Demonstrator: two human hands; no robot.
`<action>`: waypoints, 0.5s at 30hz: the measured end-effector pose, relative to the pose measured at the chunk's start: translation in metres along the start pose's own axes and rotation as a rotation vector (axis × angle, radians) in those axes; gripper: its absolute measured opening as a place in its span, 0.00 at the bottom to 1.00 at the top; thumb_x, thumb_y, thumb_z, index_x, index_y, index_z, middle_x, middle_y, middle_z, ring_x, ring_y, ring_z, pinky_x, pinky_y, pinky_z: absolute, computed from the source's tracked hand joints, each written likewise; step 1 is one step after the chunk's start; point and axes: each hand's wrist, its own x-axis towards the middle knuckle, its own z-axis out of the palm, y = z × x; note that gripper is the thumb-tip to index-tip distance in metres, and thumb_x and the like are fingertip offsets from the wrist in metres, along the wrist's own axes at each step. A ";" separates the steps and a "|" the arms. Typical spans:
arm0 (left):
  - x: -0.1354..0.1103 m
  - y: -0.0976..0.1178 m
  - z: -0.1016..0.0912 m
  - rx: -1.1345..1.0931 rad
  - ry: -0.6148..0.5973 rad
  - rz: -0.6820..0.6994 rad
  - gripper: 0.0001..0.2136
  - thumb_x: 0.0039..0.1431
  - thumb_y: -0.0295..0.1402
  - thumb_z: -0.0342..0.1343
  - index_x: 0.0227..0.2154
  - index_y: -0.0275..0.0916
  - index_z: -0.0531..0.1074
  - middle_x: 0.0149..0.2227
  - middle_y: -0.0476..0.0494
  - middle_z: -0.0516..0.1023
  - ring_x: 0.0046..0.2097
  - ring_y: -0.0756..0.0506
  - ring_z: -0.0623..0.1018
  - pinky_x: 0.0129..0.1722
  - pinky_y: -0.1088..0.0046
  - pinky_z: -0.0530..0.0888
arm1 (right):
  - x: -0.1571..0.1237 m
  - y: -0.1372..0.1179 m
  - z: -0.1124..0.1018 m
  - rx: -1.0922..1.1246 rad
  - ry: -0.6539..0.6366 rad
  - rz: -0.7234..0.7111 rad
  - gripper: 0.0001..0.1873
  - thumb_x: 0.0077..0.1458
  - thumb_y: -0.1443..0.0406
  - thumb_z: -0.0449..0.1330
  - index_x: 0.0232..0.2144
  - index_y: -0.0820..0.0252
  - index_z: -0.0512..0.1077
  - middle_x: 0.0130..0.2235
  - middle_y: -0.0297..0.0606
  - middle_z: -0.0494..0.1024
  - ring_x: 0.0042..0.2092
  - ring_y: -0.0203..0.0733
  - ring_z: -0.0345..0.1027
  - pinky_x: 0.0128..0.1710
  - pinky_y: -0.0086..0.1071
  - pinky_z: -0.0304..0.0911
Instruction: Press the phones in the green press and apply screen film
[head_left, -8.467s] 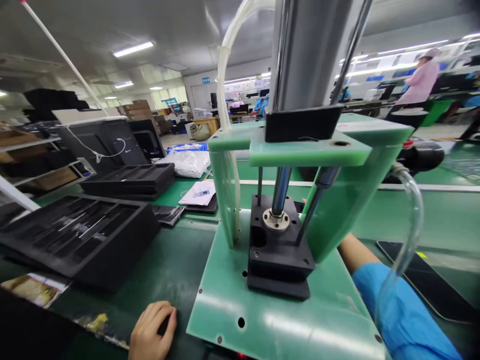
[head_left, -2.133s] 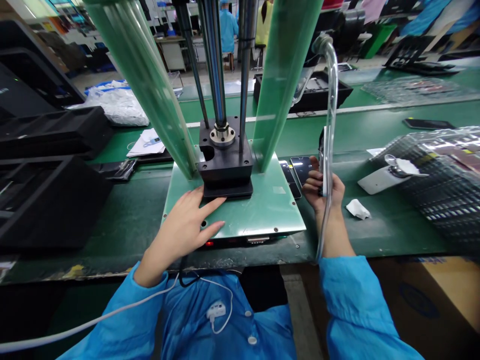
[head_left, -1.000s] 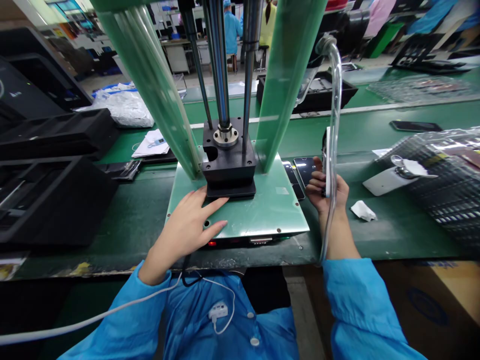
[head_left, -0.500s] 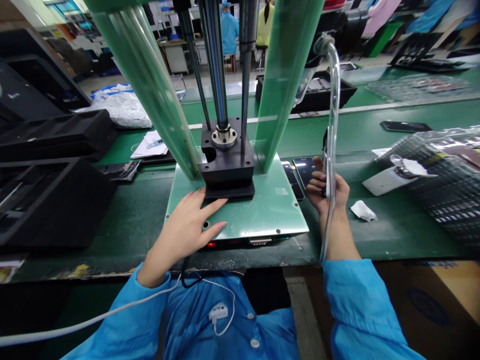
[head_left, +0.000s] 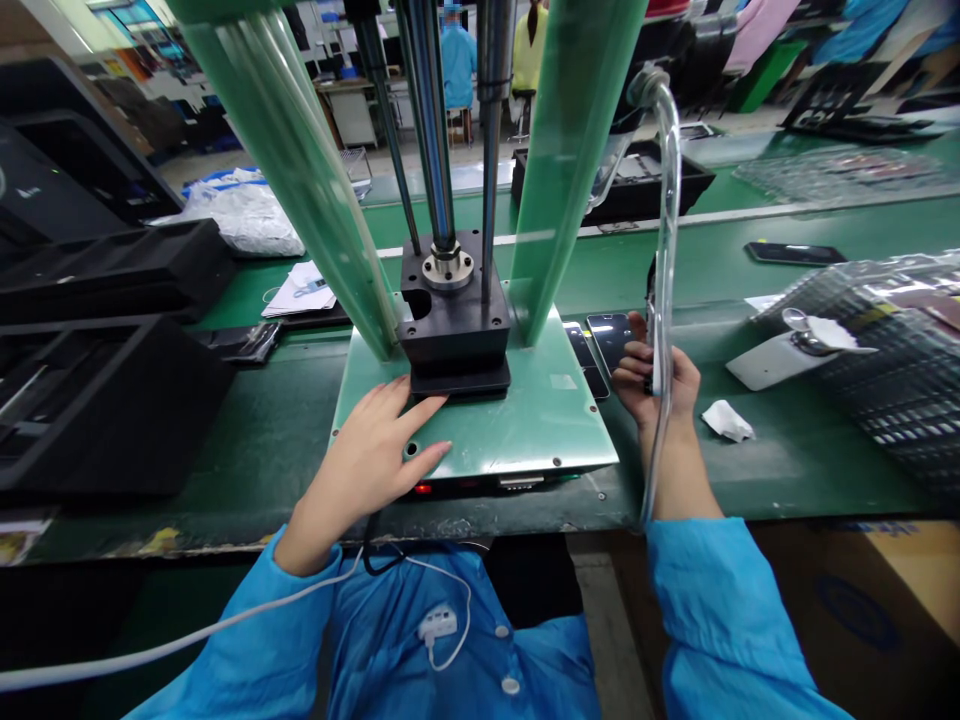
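Note:
My left hand (head_left: pixel 375 445) lies with spread fingers on the green base plate (head_left: pixel 525 435) of a press. Its fingertips are at the lower left edge of the black press block (head_left: pixel 454 335), which hangs on metal rods just over the plate. My right hand (head_left: pixel 654 380) is closed, to the right of the press, around a thin dark thing seen almost edge-on. A clear tube (head_left: pixel 666 230) runs down in front of that hand and hides part of what it holds. Two dark phones (head_left: pixel 609 338) lie between the plate and my right hand.
Black foam trays (head_left: pixel 112 400) stand at left. On the right are a white box with a metal piece (head_left: pixel 787 355), a crumpled tissue (head_left: pixel 726 421) and a stack of clear plastic trays (head_left: pixel 892 390). Another phone (head_left: pixel 795 253) lies farther back. Green uprights (head_left: pixel 577 150) flank the rods.
The phone at the far right has shifted a little to the left. The press block appears very slightly higher. Both hands stay almost where they were.

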 end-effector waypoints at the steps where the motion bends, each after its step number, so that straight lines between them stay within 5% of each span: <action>1: 0.000 0.000 0.000 -0.004 0.007 0.000 0.23 0.67 0.44 0.50 0.58 0.34 0.69 0.58 0.29 0.70 0.60 0.31 0.70 0.58 0.49 0.69 | 0.000 0.000 0.000 -0.015 0.000 -0.007 0.17 0.45 0.72 0.62 0.40 0.55 0.71 0.24 0.25 0.63 0.19 0.26 0.48 0.16 0.19 0.55; 9: 0.007 0.000 -0.003 -0.038 -0.024 -0.022 0.27 0.64 0.46 0.54 0.61 0.36 0.66 0.59 0.32 0.70 0.61 0.34 0.69 0.60 0.53 0.68 | -0.002 -0.007 -0.003 -0.035 -0.066 0.015 0.22 0.45 0.67 0.61 0.46 0.62 0.69 0.23 0.21 0.59 0.19 0.23 0.53 0.19 0.17 0.54; 15: 0.025 0.019 0.000 0.034 -0.082 -0.191 0.33 0.62 0.51 0.55 0.65 0.36 0.62 0.61 0.27 0.68 0.64 0.30 0.66 0.62 0.48 0.62 | -0.002 -0.013 -0.006 -0.124 -0.049 -0.056 0.18 0.40 0.67 0.61 0.38 0.56 0.71 0.24 0.23 0.55 0.20 0.24 0.46 0.20 0.18 0.53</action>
